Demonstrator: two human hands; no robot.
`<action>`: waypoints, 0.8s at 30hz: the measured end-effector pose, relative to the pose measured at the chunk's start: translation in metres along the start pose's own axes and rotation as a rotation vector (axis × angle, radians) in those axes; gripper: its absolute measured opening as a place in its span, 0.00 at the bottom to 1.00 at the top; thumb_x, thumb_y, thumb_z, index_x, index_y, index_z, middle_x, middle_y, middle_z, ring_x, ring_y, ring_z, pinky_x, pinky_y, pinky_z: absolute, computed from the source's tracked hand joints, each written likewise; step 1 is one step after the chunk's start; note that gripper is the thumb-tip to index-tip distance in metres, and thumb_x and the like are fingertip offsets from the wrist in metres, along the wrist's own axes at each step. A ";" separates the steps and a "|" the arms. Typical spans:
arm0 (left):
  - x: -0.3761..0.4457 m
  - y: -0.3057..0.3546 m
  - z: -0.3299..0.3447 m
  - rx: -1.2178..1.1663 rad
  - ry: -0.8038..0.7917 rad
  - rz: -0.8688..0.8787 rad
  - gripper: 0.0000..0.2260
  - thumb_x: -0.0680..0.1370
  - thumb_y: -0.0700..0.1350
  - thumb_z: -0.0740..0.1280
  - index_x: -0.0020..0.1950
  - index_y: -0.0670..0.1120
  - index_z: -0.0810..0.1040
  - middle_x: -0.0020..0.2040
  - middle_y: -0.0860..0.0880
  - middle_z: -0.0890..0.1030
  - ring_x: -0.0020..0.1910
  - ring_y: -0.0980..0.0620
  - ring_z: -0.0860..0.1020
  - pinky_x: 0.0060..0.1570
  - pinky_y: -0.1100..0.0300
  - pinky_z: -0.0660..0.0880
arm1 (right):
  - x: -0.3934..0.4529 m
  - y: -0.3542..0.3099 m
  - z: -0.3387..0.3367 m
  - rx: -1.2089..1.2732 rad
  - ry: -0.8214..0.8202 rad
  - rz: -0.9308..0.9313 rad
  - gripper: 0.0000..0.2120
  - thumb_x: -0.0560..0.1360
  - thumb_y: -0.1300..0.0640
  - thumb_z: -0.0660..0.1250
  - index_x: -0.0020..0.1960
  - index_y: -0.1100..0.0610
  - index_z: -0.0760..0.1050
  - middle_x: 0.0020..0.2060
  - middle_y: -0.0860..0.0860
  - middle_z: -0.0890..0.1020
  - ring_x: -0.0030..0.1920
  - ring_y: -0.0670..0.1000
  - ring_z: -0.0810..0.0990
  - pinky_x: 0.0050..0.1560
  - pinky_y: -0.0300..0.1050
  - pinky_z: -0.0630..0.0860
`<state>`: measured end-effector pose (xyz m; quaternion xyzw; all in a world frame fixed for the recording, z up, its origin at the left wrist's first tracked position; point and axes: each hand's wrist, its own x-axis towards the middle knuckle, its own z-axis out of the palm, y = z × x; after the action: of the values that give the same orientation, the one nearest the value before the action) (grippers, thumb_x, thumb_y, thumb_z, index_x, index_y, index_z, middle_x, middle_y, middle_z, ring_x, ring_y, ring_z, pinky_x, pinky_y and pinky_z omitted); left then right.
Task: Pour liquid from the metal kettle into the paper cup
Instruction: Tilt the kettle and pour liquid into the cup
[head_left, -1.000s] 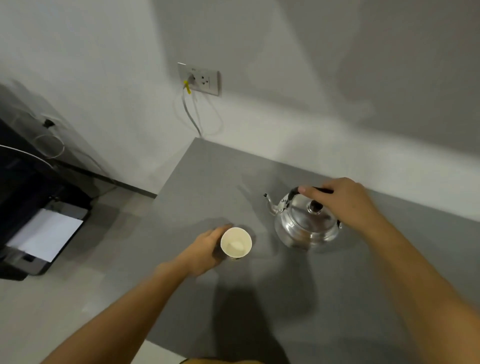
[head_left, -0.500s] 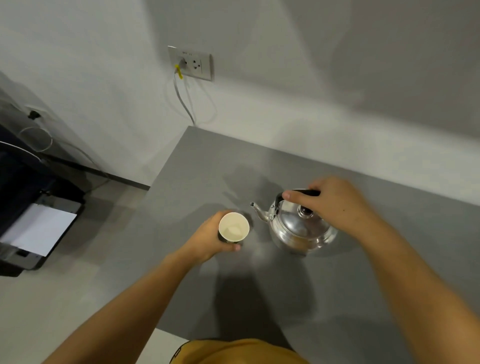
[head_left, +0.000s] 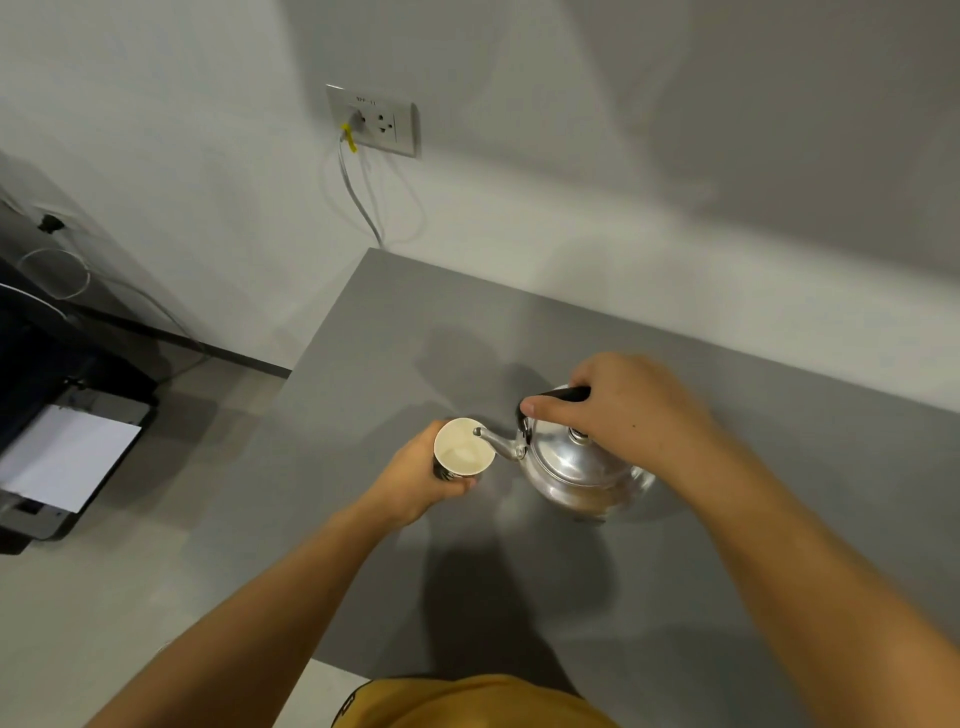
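Observation:
A shiny metal kettle (head_left: 571, 462) with a black handle is lifted off the grey table (head_left: 395, 332) and tilted left. My right hand (head_left: 623, 410) grips its handle from above. The spout tip reaches over the rim of a white paper cup (head_left: 464, 448). My left hand (head_left: 415, 483) wraps the cup's side from below and holds it raised. The inside of the cup looks pale; I cannot tell whether liquid is flowing.
The table meets a white wall with a socket plate (head_left: 371, 120) and a hanging cable (head_left: 358, 202). To the left, on the floor level, stands a printer (head_left: 62, 467) with a white sheet. The table's left edge is close to the cup.
The kettle has come off the table and moved left, tilting its spout to the cup. My left hand has lifted the cup up and right to meet the spout.

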<state>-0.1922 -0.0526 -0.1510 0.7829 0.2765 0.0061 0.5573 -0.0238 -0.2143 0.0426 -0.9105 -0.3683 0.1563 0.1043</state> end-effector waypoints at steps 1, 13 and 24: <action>0.000 0.000 0.000 0.005 0.003 0.004 0.26 0.68 0.45 0.80 0.56 0.66 0.73 0.50 0.65 0.83 0.49 0.67 0.81 0.41 0.73 0.75 | 0.000 -0.003 0.001 -0.012 -0.005 -0.003 0.32 0.64 0.26 0.67 0.28 0.56 0.76 0.22 0.51 0.78 0.25 0.50 0.76 0.25 0.43 0.66; 0.004 -0.006 0.001 0.007 -0.003 0.048 0.28 0.68 0.46 0.80 0.63 0.59 0.73 0.55 0.57 0.83 0.55 0.53 0.82 0.51 0.59 0.79 | 0.005 -0.032 0.004 -0.201 0.012 -0.082 0.27 0.68 0.32 0.70 0.27 0.54 0.69 0.23 0.50 0.72 0.24 0.50 0.69 0.25 0.42 0.58; 0.004 -0.006 0.001 0.024 -0.001 0.071 0.28 0.68 0.47 0.81 0.63 0.60 0.73 0.55 0.60 0.82 0.54 0.58 0.81 0.51 0.65 0.76 | 0.009 -0.051 0.003 -0.279 -0.006 -0.096 0.25 0.70 0.37 0.70 0.27 0.54 0.69 0.26 0.50 0.73 0.25 0.49 0.69 0.25 0.41 0.57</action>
<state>-0.1911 -0.0505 -0.1575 0.7990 0.2485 0.0220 0.5472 -0.0509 -0.1718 0.0534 -0.8970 -0.4300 0.1011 -0.0170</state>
